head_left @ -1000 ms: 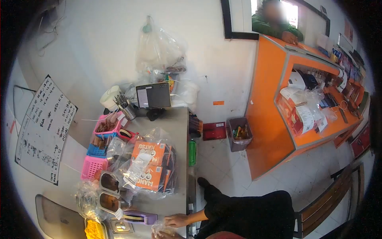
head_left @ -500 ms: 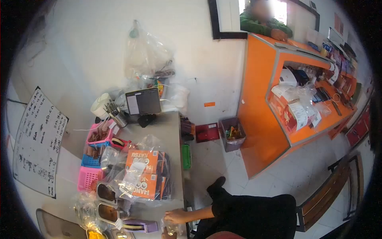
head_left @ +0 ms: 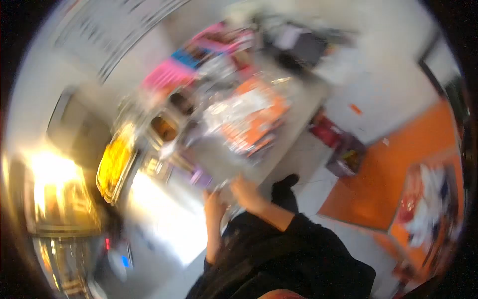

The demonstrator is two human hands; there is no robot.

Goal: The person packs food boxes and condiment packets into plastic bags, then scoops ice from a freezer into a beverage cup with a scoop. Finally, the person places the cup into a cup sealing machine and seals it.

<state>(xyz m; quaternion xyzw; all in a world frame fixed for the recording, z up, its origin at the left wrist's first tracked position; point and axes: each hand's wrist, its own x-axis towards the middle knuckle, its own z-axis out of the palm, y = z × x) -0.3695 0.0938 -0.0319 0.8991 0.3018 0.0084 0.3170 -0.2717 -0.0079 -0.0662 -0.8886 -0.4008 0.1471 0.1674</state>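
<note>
The whole view is smeared by motion. My left hand [head_left: 214, 205] and my right hand [head_left: 245, 192] are close together at the table's near edge, fingers closed. Between them is a crumpled clear plastic bag [head_left: 227, 213], which both appear to grip; its contents cannot be made out. Just beyond my left hand lies a purple tape dispenser [head_left: 200, 178]. Farther up the table, orange printed packages [head_left: 256, 117] are stacked under clear plastic.
Metal containers [head_left: 164, 128] and a tray of yellow food [head_left: 115, 162] stand on the left, near a brightly lit glass case [head_left: 62, 199]. Pink baskets [head_left: 169, 74] sit at the back. To the right are a bin [head_left: 346, 158] and an orange counter [head_left: 368, 192].
My view has swung left and down, bringing the lit case and yellow food fully into sight. My left hand, mostly cut off before, now shows beside the right.
</note>
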